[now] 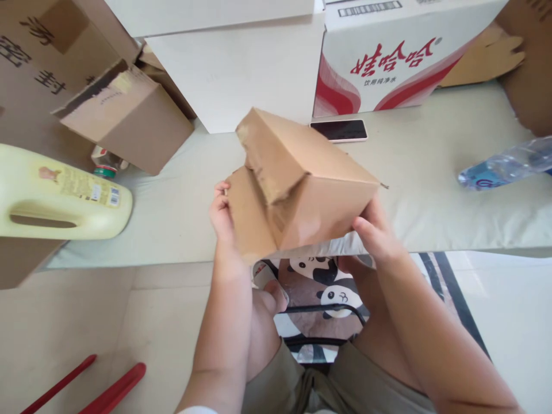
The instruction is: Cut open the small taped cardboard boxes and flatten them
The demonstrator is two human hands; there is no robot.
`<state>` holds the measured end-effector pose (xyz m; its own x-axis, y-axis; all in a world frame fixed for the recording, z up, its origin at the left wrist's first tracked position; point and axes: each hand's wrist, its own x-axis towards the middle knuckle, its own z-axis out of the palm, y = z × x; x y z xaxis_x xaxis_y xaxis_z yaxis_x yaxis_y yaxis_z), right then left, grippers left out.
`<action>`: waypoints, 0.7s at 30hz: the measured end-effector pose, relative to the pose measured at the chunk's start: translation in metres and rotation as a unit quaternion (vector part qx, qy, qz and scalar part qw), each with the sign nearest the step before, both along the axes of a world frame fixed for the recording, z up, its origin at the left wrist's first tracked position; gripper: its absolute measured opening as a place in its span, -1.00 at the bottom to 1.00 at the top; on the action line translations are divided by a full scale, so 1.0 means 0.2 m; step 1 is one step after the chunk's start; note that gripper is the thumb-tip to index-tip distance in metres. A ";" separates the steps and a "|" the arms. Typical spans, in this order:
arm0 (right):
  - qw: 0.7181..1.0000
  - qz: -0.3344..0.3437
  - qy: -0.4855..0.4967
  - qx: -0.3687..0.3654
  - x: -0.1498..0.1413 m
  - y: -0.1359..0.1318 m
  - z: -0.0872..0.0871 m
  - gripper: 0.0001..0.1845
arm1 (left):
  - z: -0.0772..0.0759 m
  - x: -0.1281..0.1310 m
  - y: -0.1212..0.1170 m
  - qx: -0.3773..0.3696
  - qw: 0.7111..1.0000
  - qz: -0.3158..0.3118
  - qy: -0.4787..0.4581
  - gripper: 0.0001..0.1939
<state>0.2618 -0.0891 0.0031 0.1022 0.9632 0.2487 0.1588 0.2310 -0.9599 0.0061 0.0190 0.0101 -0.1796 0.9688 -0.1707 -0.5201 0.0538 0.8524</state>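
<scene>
Pale cloth-covered surface (414,167); we grip a tilted cardboard box (328,198), left hand (222,214) on its flap (249,213), right hand (378,233) opposite.

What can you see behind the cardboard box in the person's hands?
Beyond the cardboard box, a phone lies on pale cloth; a white box and a red-and-white carton also stand there. Whatever the cardboard box covers on the cloth cannot be seen.

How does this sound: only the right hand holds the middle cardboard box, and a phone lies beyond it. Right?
Not quite: in the head view, the left hand also holds the middle cardboard box, by its flap, alongside the right hand. The phone does lie beyond it.
</scene>
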 end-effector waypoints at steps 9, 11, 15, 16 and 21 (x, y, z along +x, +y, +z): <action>0.988 -0.011 -0.133 -0.081 0.01 -0.01 -0.03 -0.07 | 0.02 -0.10 -0.01 -0.031 0.939 0.036 0.341 -0.71; 0.979 -0.001 -0.171 -0.112 -0.01 0.00 -0.03 -0.06 | -0.01 -0.12 -0.01 -0.027 0.937 0.016 0.349 -0.76; 0.969 -0.026 -0.207 -0.130 -0.04 0.03 -0.03 0.03 | -0.01 -0.07 -0.05 -0.057 0.961 -0.099 0.253 -0.77; 0.970 -0.038 -0.206 -0.126 -0.04 0.03 -0.03 0.04 | 0.00 -0.05 -0.06 -0.074 0.967 -0.122 0.213 -0.77; 0.971 -0.101 -0.186 -0.108 -0.06 0.04 -0.04 -0.16 | 0.07 -0.02 -0.07 -0.122 0.980 -0.149 0.050 -0.77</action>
<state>0.2496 -0.0821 -0.0054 0.2359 0.9668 0.0981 0.5255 -0.0420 -0.8497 0.0015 0.0057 0.0245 0.0779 0.9135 -0.3993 -0.3639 0.3989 0.8417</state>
